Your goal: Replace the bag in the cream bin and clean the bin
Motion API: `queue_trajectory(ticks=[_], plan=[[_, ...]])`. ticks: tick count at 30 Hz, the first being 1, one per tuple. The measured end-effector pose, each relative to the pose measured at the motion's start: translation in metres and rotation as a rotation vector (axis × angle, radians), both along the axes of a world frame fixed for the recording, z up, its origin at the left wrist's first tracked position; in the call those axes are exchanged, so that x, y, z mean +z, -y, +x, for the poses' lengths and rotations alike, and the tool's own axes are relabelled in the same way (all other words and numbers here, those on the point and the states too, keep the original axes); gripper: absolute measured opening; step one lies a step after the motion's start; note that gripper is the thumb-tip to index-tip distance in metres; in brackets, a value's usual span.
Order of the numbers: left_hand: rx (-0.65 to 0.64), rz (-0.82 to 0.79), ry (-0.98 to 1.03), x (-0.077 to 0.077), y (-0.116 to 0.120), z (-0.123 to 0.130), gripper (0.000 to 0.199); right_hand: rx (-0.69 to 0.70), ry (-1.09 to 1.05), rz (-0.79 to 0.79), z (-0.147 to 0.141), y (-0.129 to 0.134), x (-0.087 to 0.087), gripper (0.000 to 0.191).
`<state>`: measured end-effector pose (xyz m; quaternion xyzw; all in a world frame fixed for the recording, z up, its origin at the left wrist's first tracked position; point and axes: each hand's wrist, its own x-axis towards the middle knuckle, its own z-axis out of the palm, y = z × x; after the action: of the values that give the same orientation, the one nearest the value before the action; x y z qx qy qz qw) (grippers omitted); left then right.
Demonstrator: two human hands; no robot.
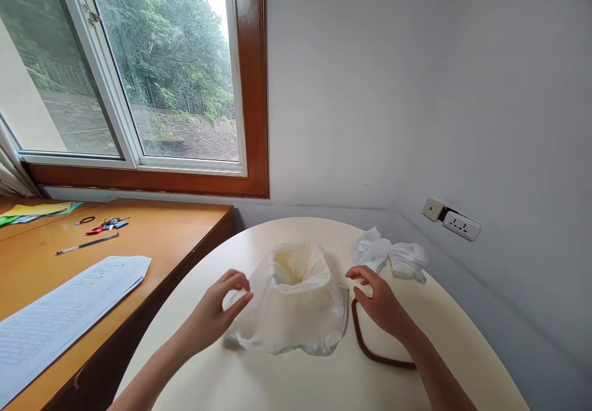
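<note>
A white plastic bag (300, 321) lines a container in the middle of the round table, its edges draped down over the outside. The container itself is mostly hidden; its opening faces up. To the left of the bag is my left hand (221, 305), thumb and fingers curved apart with nothing between them. On the other side my right hand (378, 300) hovers with fingers bent and apart, also holding nothing. Below that hand, a brown frame with rounded corners (370, 352) lies on the table, partly covered by my right forearm.
Two crumpled white plastic bags (388, 257) rest at the table's back right. Left of the round table (194, 386) stands a wooden desk (166, 226) bearing papers (78, 306), a pen (87, 244) and keys (111, 223). A wall socket (461, 225) is at right.
</note>
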<state>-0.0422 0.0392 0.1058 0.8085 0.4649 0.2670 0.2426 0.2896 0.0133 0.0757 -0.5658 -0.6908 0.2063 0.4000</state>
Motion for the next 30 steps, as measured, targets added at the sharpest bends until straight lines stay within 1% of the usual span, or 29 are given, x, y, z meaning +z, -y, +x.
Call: queue_trajectory(ticks=[2, 3, 5, 7, 8, 9, 11, 13, 16, 18, 21, 23, 25, 26, 28, 30], plan=[[0.009, 0.049, 0.029, 0.012, 0.0, 0.011, 0.028, 0.032, 0.039, 0.168, -0.012, 0.003, 0.013, 0.019], [0.011, 0.055, 0.035, 0.016, -0.001, 0.018, 0.032, 0.06, 0.081, 0.232, -0.02, 0.005, 0.019, 0.022], [0.017, 0.026, 0.041, 0.022, -0.008, 0.034, 0.038, 0.117, 0.218, 0.309, -0.037, 0.008, 0.028, 0.038], [0.028, -0.007, 0.046, 0.022, -0.018, 0.048, 0.043, 0.169, 0.354, 0.362, -0.053, 0.008, 0.031, 0.051], [0.017, -0.048, 0.036, 0.021, -0.024, 0.054, 0.046, 0.195, 0.405, 0.377, -0.059, 0.007, 0.03, 0.049], [0.006, -0.088, 0.016, 0.018, -0.03, 0.057, 0.05, 0.218, 0.443, 0.381, -0.064, 0.005, 0.028, 0.043], [-0.006, -0.145, -0.021, 0.013, -0.038, 0.061, 0.054, 0.239, 0.487, 0.378, -0.069, 0.001, 0.019, 0.026], [-0.002, -0.141, -0.021, 0.01, -0.041, 0.06, 0.054, 0.24, 0.498, 0.401, -0.07, -0.001, 0.01, 0.016], [0.03, -0.064, 0.0, 0.011, -0.036, 0.056, 0.048, 0.252, 0.51, 0.466, -0.068, 0.003, 0.001, 0.014], [0.048, -0.039, 0.003, 0.015, -0.03, 0.054, 0.04, 0.276, 0.542, 0.495, -0.069, 0.011, 0.0, 0.015], [0.059, -0.012, 0.043, 0.021, -0.027, 0.056, 0.031, 0.306, 0.58, 0.525, -0.073, 0.027, 0.002, 0.022], [0.047, 0.011, 0.092, 0.025, -0.029, 0.059, 0.039, 0.324, 0.596, 0.529, -0.077, 0.036, 0.001, 0.027], [0.0, 0.0, 0.122, 0.029, -0.032, 0.062, 0.046, 0.341, 0.612, 0.523, -0.079, 0.043, -0.003, 0.028], [-0.037, -0.031, 0.125, 0.03, -0.033, 0.064, 0.046, 0.346, 0.62, 0.515, -0.079, 0.045, -0.006, 0.027], [-0.137, -0.152, 0.128, 0.033, -0.034, 0.067, 0.04, 0.353, 0.626, 0.485, -0.077, 0.049, -0.009, 0.027], [-0.215, -0.3, 0.154, 0.035, -0.031, 0.071, 0.037, 0.372, 0.588, 0.416, -0.073, 0.053, -0.006, 0.02]])
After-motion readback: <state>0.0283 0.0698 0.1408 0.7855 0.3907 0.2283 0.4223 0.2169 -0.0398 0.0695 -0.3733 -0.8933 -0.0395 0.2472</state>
